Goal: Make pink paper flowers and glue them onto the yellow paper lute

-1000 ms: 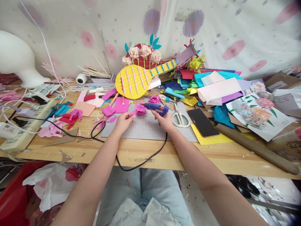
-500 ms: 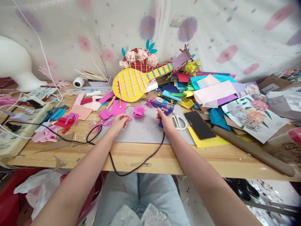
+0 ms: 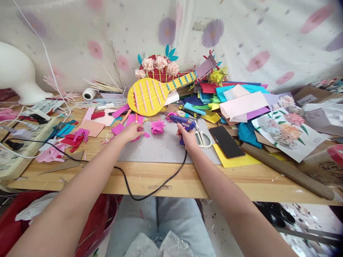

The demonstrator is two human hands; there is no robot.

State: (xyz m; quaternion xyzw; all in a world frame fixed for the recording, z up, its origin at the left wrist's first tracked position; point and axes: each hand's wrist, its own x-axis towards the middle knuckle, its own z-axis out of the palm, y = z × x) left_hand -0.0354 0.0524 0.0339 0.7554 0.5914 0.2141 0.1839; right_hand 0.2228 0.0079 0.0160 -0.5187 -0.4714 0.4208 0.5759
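My right hand (image 3: 188,138) grips a blue hot glue gun (image 3: 184,122) upright on the grey cutting mat (image 3: 160,150), nozzle pointing left toward a magenta paper flower (image 3: 157,126). The gun's black cord (image 3: 150,190) loops off the table's front edge. My left hand (image 3: 130,132) lies at the mat's left corner, fingers curled down over magenta paper pieces (image 3: 134,120). Whether it pinches one is hidden. A small pink petal (image 3: 146,135) lies on the mat just right of that hand.
Scissors (image 3: 201,138) and a black phone (image 3: 226,141) lie right of the gun. Behind are a yellow paper guitar (image 3: 148,96) and a heap of coloured paper (image 3: 238,101). A power strip (image 3: 16,151) with cables sits left, a cardboard roll (image 3: 289,171) right.
My left hand has moved left away from the flower onto the magenta scraps, and the small petal now lies on the mat. My right hand has kept the glue gun almost still.
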